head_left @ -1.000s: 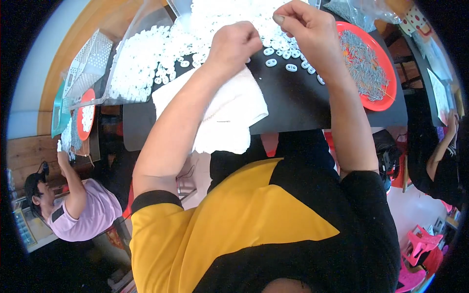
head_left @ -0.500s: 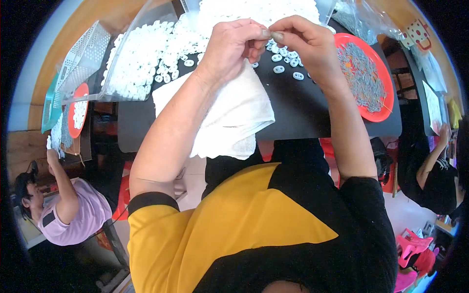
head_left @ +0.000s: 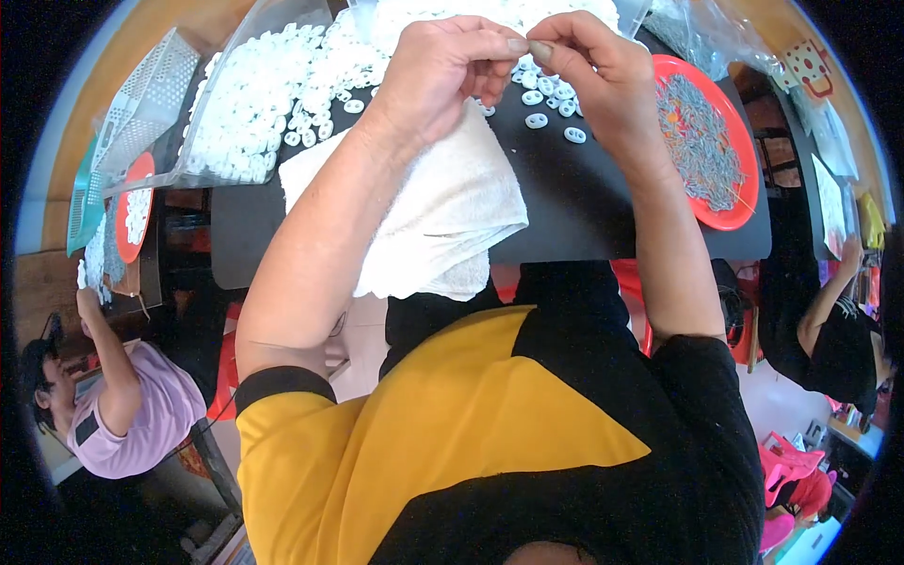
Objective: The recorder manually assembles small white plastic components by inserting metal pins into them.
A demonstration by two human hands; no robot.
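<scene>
My left hand (head_left: 447,75) and my right hand (head_left: 603,80) meet fingertip to fingertip above the dark table. Both are closed in a pinch, thumb against forefinger; whatever lies between the tips is too small or hidden to make out. Loose white oval pieces (head_left: 536,121), each with two holes, lie on the table just below and between the hands. A folded white towel (head_left: 443,202) hangs over the table's near edge, partly under my left wrist and forearm. To the right of my right hand sits a red plate (head_left: 750,160) heaped with slim grey pieces (head_left: 702,141).
A clear bin (head_left: 193,141) at the left spills a big heap of white pieces (head_left: 250,113) onto the table (head_left: 584,226). Clear plastic bags (head_left: 716,42) lie at the far right. One person (head_left: 132,405) works at the left, another (head_left: 843,348) at the right.
Both hands have shifted slightly up in the picture, still pinched together, and the table scene has drifted slightly left and up with the view. Nothing is visibly taken or let go.
</scene>
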